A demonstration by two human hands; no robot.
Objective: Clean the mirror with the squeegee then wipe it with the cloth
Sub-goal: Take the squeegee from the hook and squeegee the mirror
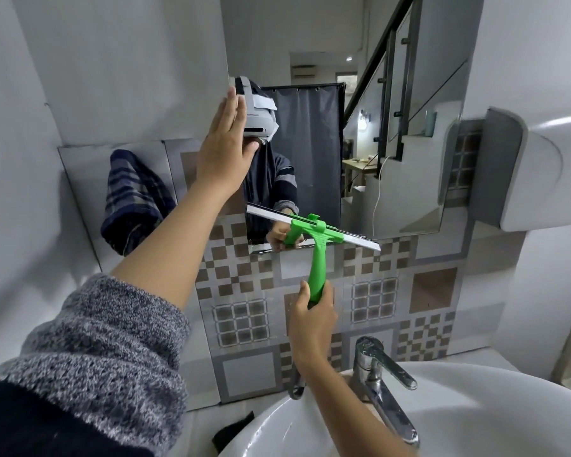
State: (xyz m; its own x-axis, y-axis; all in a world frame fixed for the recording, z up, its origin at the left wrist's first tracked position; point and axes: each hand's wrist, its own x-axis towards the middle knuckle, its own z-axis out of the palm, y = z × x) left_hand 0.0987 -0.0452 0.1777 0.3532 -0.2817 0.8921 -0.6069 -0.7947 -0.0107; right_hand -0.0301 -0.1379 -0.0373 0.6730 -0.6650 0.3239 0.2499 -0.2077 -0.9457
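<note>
The wall mirror [393,133] hangs above the sink and reflects a person and a staircase. My right hand [312,319] grips the green handle of the squeegee [317,258], whose white blade lies tilted across the mirror's lower edge. My left hand [226,146] is flat with fingers together, pressed on the mirror's left edge, holding nothing. A dark blue plaid cloth [134,201] hangs on the wall to the left of the mirror, apart from both hands.
A white sink [475,417] with a chrome tap [381,380] sits below my right arm. A white dispenser [541,169] juts from the wall at right. Patterned grey and brown tiles [244,318] cover the wall under the mirror. Something dark [233,432] lies beside the sink.
</note>
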